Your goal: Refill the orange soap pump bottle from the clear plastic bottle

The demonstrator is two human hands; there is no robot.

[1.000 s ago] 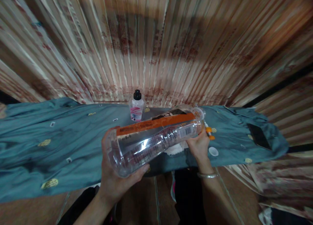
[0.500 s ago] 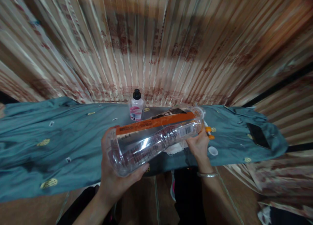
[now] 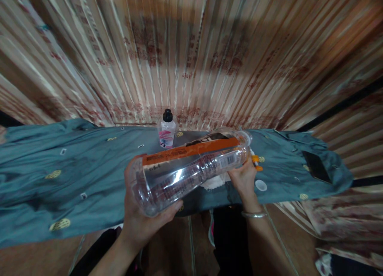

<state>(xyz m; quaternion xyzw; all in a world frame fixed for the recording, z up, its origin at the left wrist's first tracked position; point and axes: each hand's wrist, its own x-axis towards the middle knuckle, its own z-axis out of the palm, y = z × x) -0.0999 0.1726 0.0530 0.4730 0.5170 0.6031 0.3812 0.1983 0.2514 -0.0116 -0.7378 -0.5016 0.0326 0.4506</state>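
A large clear plastic bottle (image 3: 191, 172) with an orange and silver label lies tilted sideways between my hands, its right end higher in view. My left hand (image 3: 140, 212) is closed round the bottle's left end, thumb below. My right hand (image 3: 242, 176) grips the underside near the right end; its fingers are partly hidden behind the plastic. Beneath the bottle a white cloth or tissue (image 3: 214, 182) shows in part. Just right of my right hand sit an orange and white object (image 3: 256, 163), partly covered, and a small white cap-like disc (image 3: 261, 185).
A small clear bottle with a black cap and pink label (image 3: 166, 132) stands at the back of the table. The teal tablecloth (image 3: 98, 164) is wrinkled. Toward the right lies a dark phone (image 3: 316, 166). A patterned curtain (image 3: 185, 60) hangs close behind.
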